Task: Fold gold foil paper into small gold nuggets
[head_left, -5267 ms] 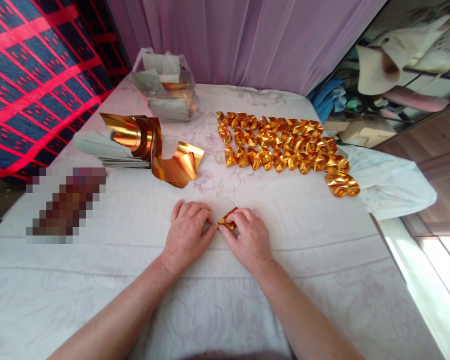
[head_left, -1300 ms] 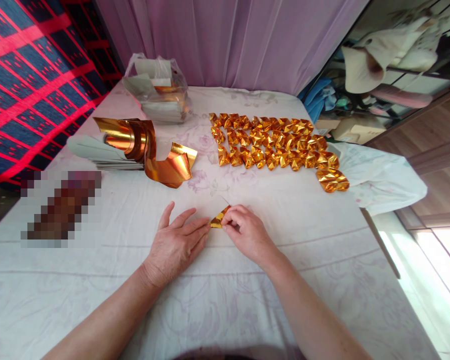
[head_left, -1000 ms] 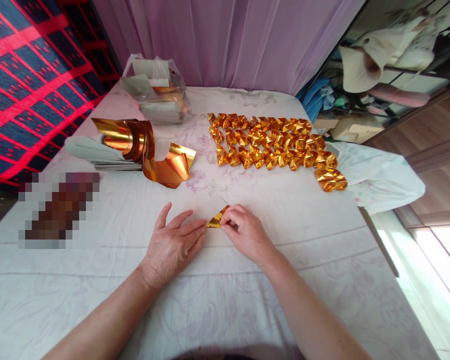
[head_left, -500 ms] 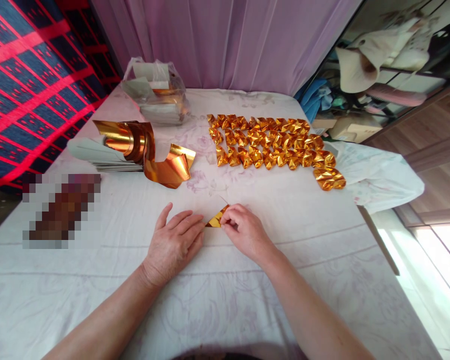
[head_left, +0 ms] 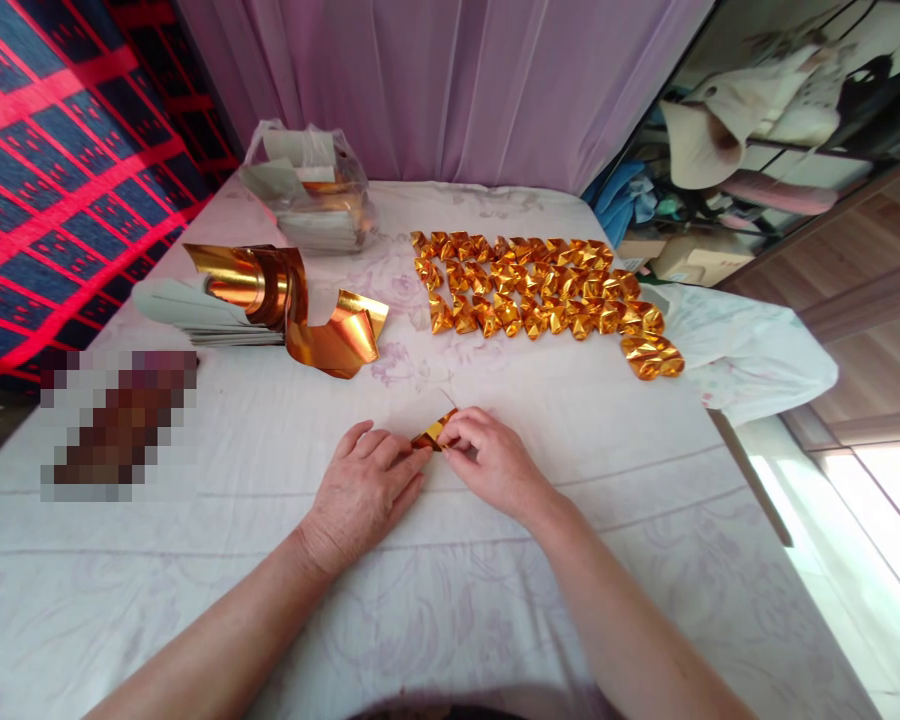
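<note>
Slid in closer to the right hand (head_left: 495, 462) since a moment ago, left hand (head_left: 364, 490) flat with fingertips pressing the small gold paper (head_left: 433, 432) on the white cloth (head_left: 270, 450), right fingers pinched shut on its edge; light, thin, slippery, easily creased, best held by corners.

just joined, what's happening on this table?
A person is working a small piece of gold foil paper on the cloth-covered table with both bare hands. The right hand pinches it while the left hand presses on it with its fingertips. Farther back lie rows of folded gold pieces. To the left, curled gold sheets sit on a stack of paper, with a plastic bag of more paper behind.
</note>
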`<state>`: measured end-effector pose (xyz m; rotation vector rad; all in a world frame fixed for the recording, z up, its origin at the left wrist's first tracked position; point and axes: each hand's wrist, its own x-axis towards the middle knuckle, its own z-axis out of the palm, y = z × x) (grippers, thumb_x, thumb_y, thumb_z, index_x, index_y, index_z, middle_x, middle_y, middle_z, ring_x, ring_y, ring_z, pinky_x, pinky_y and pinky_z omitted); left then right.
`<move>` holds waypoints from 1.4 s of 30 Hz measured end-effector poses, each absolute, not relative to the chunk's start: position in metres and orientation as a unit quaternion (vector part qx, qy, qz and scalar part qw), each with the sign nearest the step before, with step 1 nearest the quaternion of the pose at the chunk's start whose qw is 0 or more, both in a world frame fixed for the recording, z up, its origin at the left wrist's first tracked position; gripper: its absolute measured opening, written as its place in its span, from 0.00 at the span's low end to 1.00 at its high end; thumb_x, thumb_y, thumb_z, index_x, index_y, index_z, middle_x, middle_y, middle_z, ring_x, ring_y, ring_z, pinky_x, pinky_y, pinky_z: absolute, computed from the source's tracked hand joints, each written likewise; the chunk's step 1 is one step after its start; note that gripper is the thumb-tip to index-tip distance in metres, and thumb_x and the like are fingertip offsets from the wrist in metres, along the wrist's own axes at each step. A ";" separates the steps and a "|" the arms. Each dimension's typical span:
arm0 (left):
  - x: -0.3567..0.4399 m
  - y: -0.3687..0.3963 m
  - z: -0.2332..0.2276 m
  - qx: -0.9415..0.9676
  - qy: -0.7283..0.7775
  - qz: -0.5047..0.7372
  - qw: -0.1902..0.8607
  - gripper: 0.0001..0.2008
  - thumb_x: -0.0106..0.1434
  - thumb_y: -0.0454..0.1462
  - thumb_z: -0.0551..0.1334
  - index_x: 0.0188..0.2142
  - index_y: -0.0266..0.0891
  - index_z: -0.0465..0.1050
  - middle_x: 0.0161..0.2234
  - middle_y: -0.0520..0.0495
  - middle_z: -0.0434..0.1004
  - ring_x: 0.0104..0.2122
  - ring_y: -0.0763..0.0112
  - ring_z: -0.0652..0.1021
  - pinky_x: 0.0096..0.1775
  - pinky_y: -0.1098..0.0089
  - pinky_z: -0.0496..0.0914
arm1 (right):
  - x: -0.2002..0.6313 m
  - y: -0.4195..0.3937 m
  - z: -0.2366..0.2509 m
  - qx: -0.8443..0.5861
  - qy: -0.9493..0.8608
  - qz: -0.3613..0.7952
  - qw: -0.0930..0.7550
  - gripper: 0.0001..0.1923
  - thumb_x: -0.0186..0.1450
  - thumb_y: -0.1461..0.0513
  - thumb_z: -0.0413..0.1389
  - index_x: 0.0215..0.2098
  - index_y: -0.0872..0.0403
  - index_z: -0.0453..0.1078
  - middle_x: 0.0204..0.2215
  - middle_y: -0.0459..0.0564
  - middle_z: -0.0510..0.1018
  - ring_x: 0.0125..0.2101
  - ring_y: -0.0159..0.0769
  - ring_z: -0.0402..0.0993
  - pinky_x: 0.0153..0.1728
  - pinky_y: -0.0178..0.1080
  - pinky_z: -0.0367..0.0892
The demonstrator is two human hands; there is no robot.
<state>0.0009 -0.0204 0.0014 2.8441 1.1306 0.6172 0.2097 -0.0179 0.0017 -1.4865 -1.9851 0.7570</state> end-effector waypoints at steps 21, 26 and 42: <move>0.000 -0.017 0.001 0.895 0.409 0.180 0.001 0.17 0.67 0.40 0.58 0.53 0.40 0.74 0.56 0.43 0.75 0.56 0.49 0.71 0.59 0.46 0.60 | 0.248 -0.007 0.011 -0.523 -0.811 0.169 0.201 0.16 0.59 0.69 0.61 0.45 0.49 0.75 0.47 0.50 0.77 0.48 0.43 0.72 0.53 0.49 0.67; 0.000 -0.017 -0.001 0.894 0.408 0.185 0.005 0.18 0.68 0.41 0.57 0.55 0.39 0.72 0.54 0.42 0.77 0.53 0.51 0.73 0.59 0.48 0.61 | 0.243 -0.007 0.009 -0.514 -0.818 0.152 0.209 0.19 0.60 0.70 0.59 0.48 0.50 0.74 0.46 0.51 0.78 0.47 0.43 0.72 0.51 0.47 0.68; 0.001 -0.018 0.002 0.891 0.428 0.152 0.016 0.18 0.67 0.42 0.59 0.56 0.45 0.73 0.58 0.39 0.72 0.58 0.49 0.70 0.61 0.40 0.57 | 0.239 -0.008 -0.002 -0.483 -0.820 0.174 0.253 0.23 0.60 0.73 0.54 0.51 0.48 0.72 0.44 0.48 0.80 0.44 0.41 0.75 0.46 0.45 0.70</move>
